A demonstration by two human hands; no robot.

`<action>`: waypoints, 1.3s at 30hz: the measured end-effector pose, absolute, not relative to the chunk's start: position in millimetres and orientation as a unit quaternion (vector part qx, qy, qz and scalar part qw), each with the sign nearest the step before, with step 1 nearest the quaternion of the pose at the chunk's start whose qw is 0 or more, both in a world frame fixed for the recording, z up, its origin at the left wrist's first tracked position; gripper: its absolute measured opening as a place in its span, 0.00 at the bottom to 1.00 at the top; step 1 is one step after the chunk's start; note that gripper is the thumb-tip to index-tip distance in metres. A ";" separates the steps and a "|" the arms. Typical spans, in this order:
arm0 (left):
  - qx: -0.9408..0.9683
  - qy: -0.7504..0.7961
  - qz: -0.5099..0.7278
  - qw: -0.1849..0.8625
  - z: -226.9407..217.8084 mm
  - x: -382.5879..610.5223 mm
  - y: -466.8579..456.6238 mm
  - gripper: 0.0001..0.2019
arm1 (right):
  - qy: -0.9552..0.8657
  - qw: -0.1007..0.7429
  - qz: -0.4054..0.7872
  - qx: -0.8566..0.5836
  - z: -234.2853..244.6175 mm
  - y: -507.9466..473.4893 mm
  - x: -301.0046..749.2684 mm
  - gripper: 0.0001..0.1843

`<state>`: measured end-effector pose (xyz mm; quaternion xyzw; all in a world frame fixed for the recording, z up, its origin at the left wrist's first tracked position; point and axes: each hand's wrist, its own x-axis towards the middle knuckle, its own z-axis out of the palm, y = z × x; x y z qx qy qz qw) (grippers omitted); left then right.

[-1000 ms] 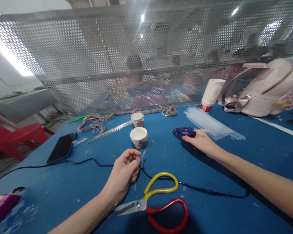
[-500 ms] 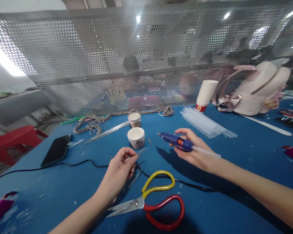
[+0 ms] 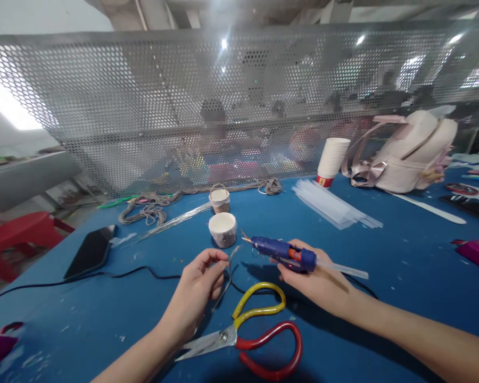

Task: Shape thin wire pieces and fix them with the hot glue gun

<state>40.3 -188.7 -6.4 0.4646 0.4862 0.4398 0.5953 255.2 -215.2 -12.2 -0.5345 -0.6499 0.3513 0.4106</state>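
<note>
My left hand [image 3: 197, 287] pinches a short piece of grey cord [image 3: 227, 268] between thumb and fingers, just above the blue table [image 3: 383, 276]. My right hand [image 3: 317, 276] grips a blue hot glue gun [image 3: 281, 250] with a clear glue stick out of its back; the nozzle points left toward the cord, a short gap away. Scissors [image 3: 251, 332] with one yellow and one red handle lie right below both hands. Two small white cups [image 3: 222, 229], the farther one [image 3: 219, 199] wrapped with cord, stand just beyond.
A black cable [image 3: 104, 275] crosses the table. A phone [image 3: 90, 251] lies at left, cord bundles [image 3: 147, 207] behind it. Clear glue sticks [image 3: 335, 210], stacked paper cups [image 3: 331, 162] and a pink backpack [image 3: 407, 154] sit at right. A perforated metal screen [image 3: 143, 106] closes the back; people sit behind it.
My right hand picked the glue gun up from the table and brought it left and nearer, nozzle toward my left hand. My left hand kept its pinch on the cord.
</note>
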 end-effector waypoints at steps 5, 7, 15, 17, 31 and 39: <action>0.462 0.485 0.446 0.594 -7.2 39.6 -191.9 0.11 | -0.576 0.459 0.426 -0.525 -12.4 -216.0 243.0 0.07; 0.445 0.470 0.443 0.620 -6.9 39.9 -192.8 0.12 | -0.553 0.491 0.408 -0.536 -7.7 -215.0 236.7 0.07; 0.419 0.438 0.453 0.654 -2.4 42.5 -198.4 0.11 | -0.431 0.530 0.546 -0.486 -11.6 -209.7 196.4 0.13; 0.418 0.436 0.459 0.651 -2.3 42.7 -199.1 0.12 | -0.414 0.528 0.591 -0.448 -14.1 -208.9 185.5 0.12; 0.476 0.502 0.463 0.554 -6.2 42.5 -197.8 0.10 | -0.407 0.540 0.601 -0.425 -12.9 -211.7 174.8 0.10; 0.466 0.518 0.435 0.570 2.7 45.3 -193.7 0.15 | -0.504 0.563 0.507 -0.415 -18.2 -208.8 174.0 0.13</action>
